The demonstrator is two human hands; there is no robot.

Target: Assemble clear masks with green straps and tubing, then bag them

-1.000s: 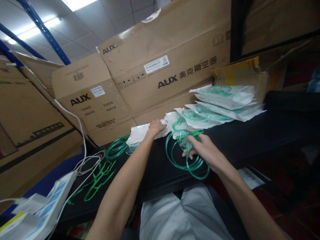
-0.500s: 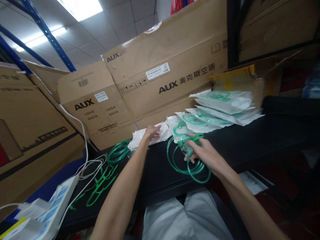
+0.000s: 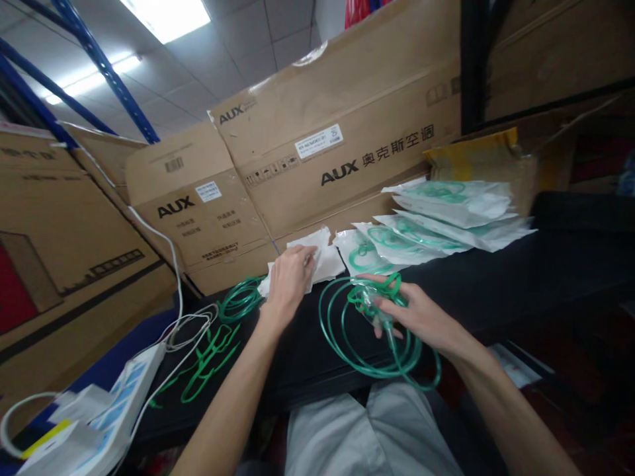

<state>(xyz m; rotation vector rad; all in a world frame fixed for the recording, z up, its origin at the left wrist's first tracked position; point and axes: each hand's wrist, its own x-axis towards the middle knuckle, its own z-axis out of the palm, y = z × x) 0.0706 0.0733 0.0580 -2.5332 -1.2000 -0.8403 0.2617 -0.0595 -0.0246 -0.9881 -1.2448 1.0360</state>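
Note:
My right hand (image 3: 419, 312) is closed around a clear green oxygen mask (image 3: 367, 297). Its coiled green tubing (image 3: 347, 354) hangs in wide loops below the fingers, over the front edge of the black table. My left hand (image 3: 292, 277) pinches the edge of a white paper pouch (image 3: 322, 243), lifted from other white pouches (image 3: 333, 264) beneath it. Just right of these lie sealed pouches (image 3: 367, 258) with green tubing showing through their clear fronts. Left of my left hand rests a coil of green tubing (image 3: 239, 301).
Green elastic straps (image 3: 211, 360) lie on the black table (image 3: 282, 370) at the left, beside a white cable (image 3: 196, 325) and a power strip (image 3: 126, 390). Filled pouches (image 3: 456, 201) are stacked at the right. A large cardboard box (image 3: 337, 132) walls off the back.
My left hand has closed on a white pouch and raised its edge, pulling it up from the pile. The tubing under my right hand hangs lower and wider.

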